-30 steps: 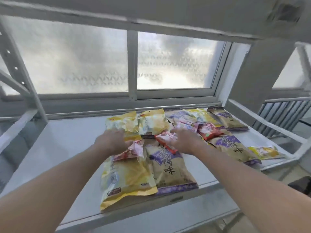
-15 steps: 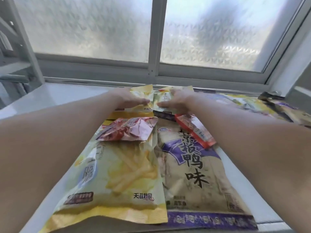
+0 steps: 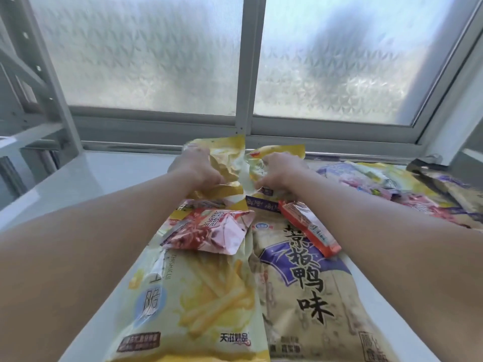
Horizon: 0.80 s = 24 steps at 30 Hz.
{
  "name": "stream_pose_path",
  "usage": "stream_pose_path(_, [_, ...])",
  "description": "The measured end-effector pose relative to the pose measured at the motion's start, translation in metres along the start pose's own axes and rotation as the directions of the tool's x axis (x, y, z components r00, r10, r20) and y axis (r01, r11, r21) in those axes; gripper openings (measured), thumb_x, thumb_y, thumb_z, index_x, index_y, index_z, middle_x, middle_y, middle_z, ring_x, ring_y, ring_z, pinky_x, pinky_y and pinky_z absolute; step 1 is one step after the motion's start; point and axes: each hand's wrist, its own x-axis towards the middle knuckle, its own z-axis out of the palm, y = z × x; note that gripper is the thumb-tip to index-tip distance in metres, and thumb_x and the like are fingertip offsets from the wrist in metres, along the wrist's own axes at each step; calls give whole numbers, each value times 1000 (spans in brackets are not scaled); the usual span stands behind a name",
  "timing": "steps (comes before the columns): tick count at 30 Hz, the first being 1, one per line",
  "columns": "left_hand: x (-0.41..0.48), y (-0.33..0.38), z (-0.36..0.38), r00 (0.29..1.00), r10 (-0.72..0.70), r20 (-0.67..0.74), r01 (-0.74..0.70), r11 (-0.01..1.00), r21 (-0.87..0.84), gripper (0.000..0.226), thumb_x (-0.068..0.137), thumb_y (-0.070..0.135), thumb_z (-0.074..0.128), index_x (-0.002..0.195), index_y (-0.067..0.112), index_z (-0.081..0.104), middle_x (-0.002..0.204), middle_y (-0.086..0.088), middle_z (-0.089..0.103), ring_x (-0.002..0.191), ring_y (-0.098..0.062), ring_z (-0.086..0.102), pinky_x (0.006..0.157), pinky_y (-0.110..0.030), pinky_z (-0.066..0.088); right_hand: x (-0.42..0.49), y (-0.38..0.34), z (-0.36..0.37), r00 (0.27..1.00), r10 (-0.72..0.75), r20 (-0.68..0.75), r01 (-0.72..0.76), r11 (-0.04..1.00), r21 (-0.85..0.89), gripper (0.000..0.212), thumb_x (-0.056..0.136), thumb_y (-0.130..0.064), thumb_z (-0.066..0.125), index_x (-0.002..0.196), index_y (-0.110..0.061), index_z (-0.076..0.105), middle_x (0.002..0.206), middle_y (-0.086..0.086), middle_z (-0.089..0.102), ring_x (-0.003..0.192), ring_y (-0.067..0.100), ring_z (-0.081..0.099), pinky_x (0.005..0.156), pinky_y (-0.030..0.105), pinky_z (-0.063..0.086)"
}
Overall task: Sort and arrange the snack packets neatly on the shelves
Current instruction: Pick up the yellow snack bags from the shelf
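Two yellow snack packets lie at the back of the white shelf (image 3: 109, 176), by the window. My left hand (image 3: 197, 168) grips the left yellow packet (image 3: 224, 158), crumpling its foil. My right hand (image 3: 279, 169) grips the right yellow packet (image 3: 277, 150). Nearer to me lie a big yellow fries packet (image 3: 198, 304) and a big beige packet with a purple label (image 3: 308, 296). A small pink-red packet (image 3: 211, 228) rests on the fries packet, and a small orange-red packet (image 3: 311, 228) on the beige one.
A heap of mixed packets (image 3: 392, 186) covers the shelf's right side. A frosted window with a grey frame (image 3: 245, 74) closes the back. A perforated metal shelf post (image 3: 39, 69) rises at the left, with bare white shelf beside it.
The camera has come closer. Both hands, lying flat on the two yellow packets before, now have their fingers curled into them, and the left packet is crumpled and lifted.
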Motion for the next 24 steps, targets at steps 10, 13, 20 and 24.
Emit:
stream_pose_path(10, [-55, -7, -121, 981, 34, -192, -40, 999, -27, 80, 61, 56, 82, 128, 22, 54, 126, -7, 55, 112, -29, 55, 89, -42, 50, -32, -10, -107, 939, -40, -342, 119, 969, 216, 39, 74, -45, 69, 108, -30, 57, 99, 3, 60, 92, 28, 58, 70, 35, 47])
stream_pose_path(13, [-107, -12, -141, 993, -20, -120, 17, 1000, -23, 88, 58, 56, 82, 135, 25, 50, 135, -6, 50, 117, -29, 53, 93, -43, 49, -62, -27, -122, 959, -77, -272, 151, 954, 260, 41, 69, -50, 65, 106, -34, 58, 100, 3, 62, 92, 27, 59, 72, 36, 50])
stream_pose_path(20, [-256, -13, -180, 983, -167, -75, 170, 985, 41, 99, 60, 59, 79, 145, 31, 37, 151, 0, 31, 127, -28, 44, 97, -47, 47, -158, -76, -156, 942, -256, -216, 311, 908, 282, 62, 75, -49, 66, 134, -37, 49, 111, 3, 62, 100, 28, 60, 75, 36, 51])
stream_pose_path(24, [-348, -10, -209, 931, -357, -79, 356, 934, -23, 98, 64, 64, 75, 147, 33, 35, 154, 2, 32, 130, -27, 43, 100, -44, 45, -233, -123, -164, 896, -423, -135, 440, 804, 400, 62, 76, -50, 67, 134, -41, 49, 108, -1, 65, 93, 24, 61, 70, 34, 50])
